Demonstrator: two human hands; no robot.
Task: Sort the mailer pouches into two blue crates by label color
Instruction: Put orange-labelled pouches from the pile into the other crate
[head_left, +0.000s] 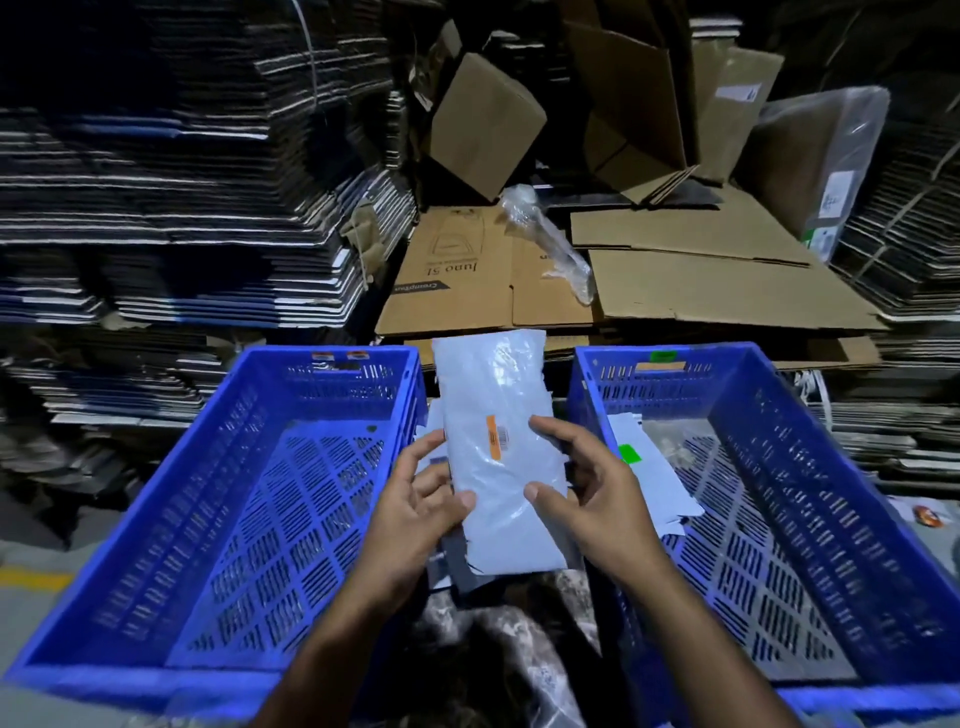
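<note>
Bare-skinned, the left hand (415, 512) and the right hand (587, 499) meet in the middle of the view, between two crates. Together they hold up a pale grey plastic mailer pouch (501, 452), upright and tilted slightly away. The left hand grips the pouch's left edge, thumb on the front and fingers curled behind. The right hand holds the right edge, its thumb pressed on the front face and its index finger touching higher up, beside a small barcode. A narrow orange label strip (491, 437) runs down the pouch's front, just left of that barcode. More pale pouches (435, 423) show behind and below the held one, in the gap between the crates.

To the left stands a blue perforated plastic crate (249, 499) with orange stickers (340, 356) on its far rim. To the right stands a matching blue crate (779, 499) with a green sticker (663, 356) on its far rim. Inside it lies a pale pouch with a bright green label (629, 453), close behind the right hand.

Beyond the crates lie flattened brown cardboard sheets (701, 280), a crumpled clear plastic wrap (550, 244), opened brown boxes (483, 124), and tall stacks of dark flattened cartons (182, 182).
</note>
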